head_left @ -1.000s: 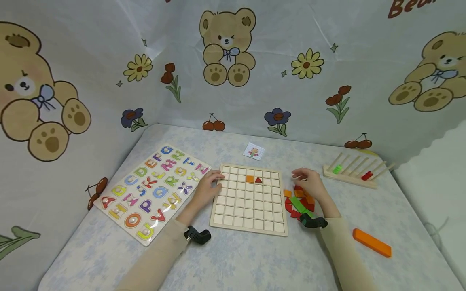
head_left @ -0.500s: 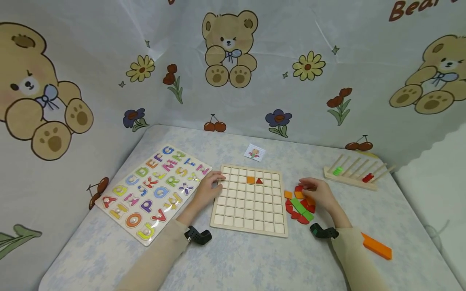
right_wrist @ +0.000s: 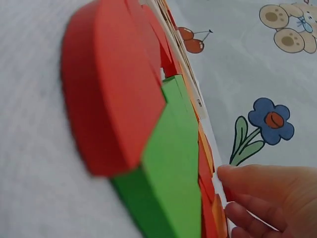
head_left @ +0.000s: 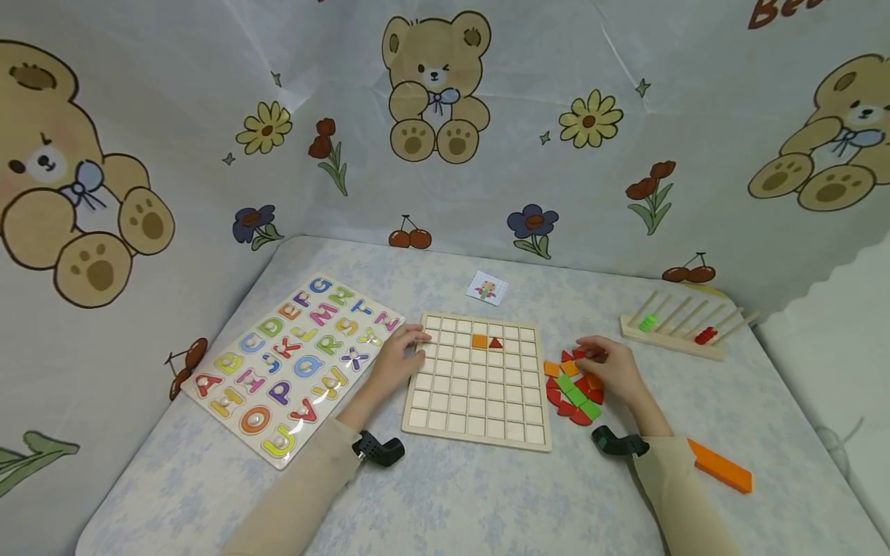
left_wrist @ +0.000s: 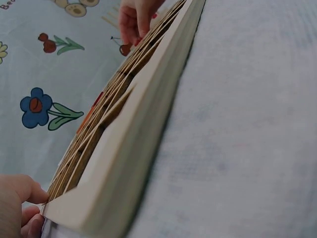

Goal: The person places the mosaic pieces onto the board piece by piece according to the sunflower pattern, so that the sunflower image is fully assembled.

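Note:
A square wooden grid board (head_left: 476,382) lies in the middle of the table. An orange square (head_left: 480,341) and a red triangle (head_left: 495,343) sit side by side in its second row. My left hand (head_left: 398,360) holds the board's left edge, thumb on the rim in the left wrist view. Right of the board lies a pile of red, orange and green blocks, among them a green block (head_left: 575,398) and a red block (right_wrist: 116,94). My right hand (head_left: 610,371) is at the pile's far side, thumb and fingers pinching a small red block (right_wrist: 228,192), mostly hidden.
An alphabet puzzle board (head_left: 292,363) lies to the left. A small picture card (head_left: 487,288) is behind the grid board. A wooden peg rack (head_left: 673,337) with green and red beads stands at the back right. An orange bar (head_left: 723,466) lies beside my right sleeve.
My right hand has shifted right and slightly nearer over the pile, and its fingers have closed on a red block. A red triangle shows at the pile's far edge. My left hand stays put.

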`<state>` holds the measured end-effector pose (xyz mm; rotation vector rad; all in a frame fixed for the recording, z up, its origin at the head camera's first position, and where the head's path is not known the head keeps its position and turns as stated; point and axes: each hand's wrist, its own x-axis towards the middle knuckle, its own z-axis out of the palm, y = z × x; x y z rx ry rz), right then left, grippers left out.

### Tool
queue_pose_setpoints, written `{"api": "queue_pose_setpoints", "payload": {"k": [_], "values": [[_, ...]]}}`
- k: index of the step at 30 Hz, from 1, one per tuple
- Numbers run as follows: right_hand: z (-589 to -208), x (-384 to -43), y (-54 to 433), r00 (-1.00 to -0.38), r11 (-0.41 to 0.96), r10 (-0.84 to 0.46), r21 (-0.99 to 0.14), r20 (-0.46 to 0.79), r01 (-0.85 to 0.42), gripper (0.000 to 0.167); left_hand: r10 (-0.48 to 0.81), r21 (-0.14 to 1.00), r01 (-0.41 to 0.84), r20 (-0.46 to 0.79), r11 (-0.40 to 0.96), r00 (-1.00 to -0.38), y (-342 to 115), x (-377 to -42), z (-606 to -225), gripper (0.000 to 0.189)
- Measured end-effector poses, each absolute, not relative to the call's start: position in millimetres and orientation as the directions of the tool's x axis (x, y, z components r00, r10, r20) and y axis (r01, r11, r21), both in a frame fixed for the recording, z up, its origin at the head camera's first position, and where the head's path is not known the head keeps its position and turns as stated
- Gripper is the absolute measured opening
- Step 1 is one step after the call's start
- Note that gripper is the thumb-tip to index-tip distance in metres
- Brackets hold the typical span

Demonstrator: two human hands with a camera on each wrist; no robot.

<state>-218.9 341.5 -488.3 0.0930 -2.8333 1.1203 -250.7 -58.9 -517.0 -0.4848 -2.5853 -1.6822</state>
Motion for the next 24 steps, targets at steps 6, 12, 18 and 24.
{"api": "queue_pose_setpoints", "payload": {"k": [6, 12, 18, 24], "values": [[-473.6, -222.1, 310.3, -0.988, 0.685, -0.022, -0.718, 0.151, -0.124, 0.033, 0.243, 0.892, 0.265, 0.183, 0.367, -0.953, -59.3, -252.7, -520.2, 0.023], [-464.8, -240.0, 241.7, -0.965, 0.588, -0.185, -0.766, 0.183, -0.259, 0.032, 0.253, 0.896, 0.276, 0.194, 0.348, -0.948, -59.7, -253.6, -520.2, 0.024], [-474.0, -259.0, 187.7, -0.946, 0.560, -0.276, -0.771, 0.172, -0.303, 0.034, 0.262, 0.900, 0.276, 0.192, 0.338, -0.946, -59.3, -252.2, -516.7, 0.024], [-484.5, -270.5, 166.4, -0.940, 0.579, -0.301, -0.753, 0.160, -0.313, 0.034, 0.253, 0.891, 0.282, 0.199, 0.357, -0.947, -59.9, -252.9, -517.1, 0.024]]}}
